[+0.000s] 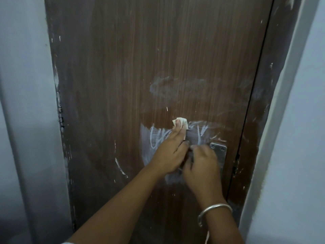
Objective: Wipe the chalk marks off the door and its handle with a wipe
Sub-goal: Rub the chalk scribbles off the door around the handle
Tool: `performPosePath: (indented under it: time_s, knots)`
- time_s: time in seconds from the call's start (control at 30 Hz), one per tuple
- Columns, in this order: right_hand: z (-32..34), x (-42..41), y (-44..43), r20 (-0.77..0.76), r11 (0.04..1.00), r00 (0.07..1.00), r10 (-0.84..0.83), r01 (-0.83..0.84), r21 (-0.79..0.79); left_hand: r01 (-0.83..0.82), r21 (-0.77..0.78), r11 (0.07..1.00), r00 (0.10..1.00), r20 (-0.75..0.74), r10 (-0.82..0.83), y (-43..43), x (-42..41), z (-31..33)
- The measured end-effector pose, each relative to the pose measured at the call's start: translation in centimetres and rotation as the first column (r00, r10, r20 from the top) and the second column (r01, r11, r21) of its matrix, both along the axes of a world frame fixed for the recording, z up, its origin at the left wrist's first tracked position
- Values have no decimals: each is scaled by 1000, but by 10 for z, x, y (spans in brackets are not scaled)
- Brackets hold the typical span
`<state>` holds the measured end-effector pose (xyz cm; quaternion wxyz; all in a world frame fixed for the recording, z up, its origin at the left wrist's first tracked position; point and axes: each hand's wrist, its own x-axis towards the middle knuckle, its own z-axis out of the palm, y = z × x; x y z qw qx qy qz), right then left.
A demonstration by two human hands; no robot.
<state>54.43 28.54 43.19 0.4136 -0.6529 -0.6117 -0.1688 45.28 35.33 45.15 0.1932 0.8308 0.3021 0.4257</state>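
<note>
1. Now pressing a small white wipe [182, 123] flat against the brown door [123, 67] with the fingertips [178, 126] of the left hand [168, 152], fingers straight and lying close together, leaving the wipe's crumpled edge showing above and to the right of them.
2. Pointing the left thumb out to the right, nearly touching the other hand.
3. Curling the fingers of the right hand [202, 164] round the handle [219, 153], covering its lever with the hand and leaving only the screwed metal plate showing at the upper right of the knuckles.
4. Working right in the middle of the chalk marks [154, 138]: white scribbles lying on both sides of the wipe, a pale haze spreading down to the left wrist, and a further smudge showing just below the two hands.
5. Reaching in with both forearms from the lower edge, the left one crossing from the lower left, the right one rising from the lower right.
6. Wearing a silver bangle [214, 213] on the right wrist.
7. Leaving a faint oval smear [175, 85] well above the wipe and a short curved streak [120, 166] to the left of the left wrist.
8. Standing close before the door, facing its dark frame [255, 120] on the right and pale walls [26, 103] on either side.
</note>
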Motion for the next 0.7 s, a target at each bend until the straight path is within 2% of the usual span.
performPosePath:
  time_s: [0.1,0.13,0.23,0.27,0.33,0.47,0.57,0.7]
  knots:
    - [17,18,4,65,994,997,-30,23,105,39,-6,999,999,-25,-39,-2,1,-5]
    - [23,22,8,129,996,992,-5,-7,91,82,-37,996,996,29,-81,-4,3,-6]
    - [33,24,24,332,998,941,62,-64,-6,224,-181,958,918,369,-145,-8,6,-10]
    - [35,23,29,382,998,922,64,-62,-18,227,-200,953,889,443,-119,-8,9,-11]
    - [34,19,36,417,997,908,49,-66,26,200,-206,958,863,501,-72,-6,13,-14]
    - [36,19,41,462,978,887,-26,-72,194,237,-245,940,829,556,-64,-6,12,-14]
    - [37,20,43,463,970,884,-69,-50,239,190,-201,961,838,543,-53,-9,4,-19]
    - [32,24,39,372,940,911,-177,45,338,79,-100,992,909,417,-30,-12,-3,-33]
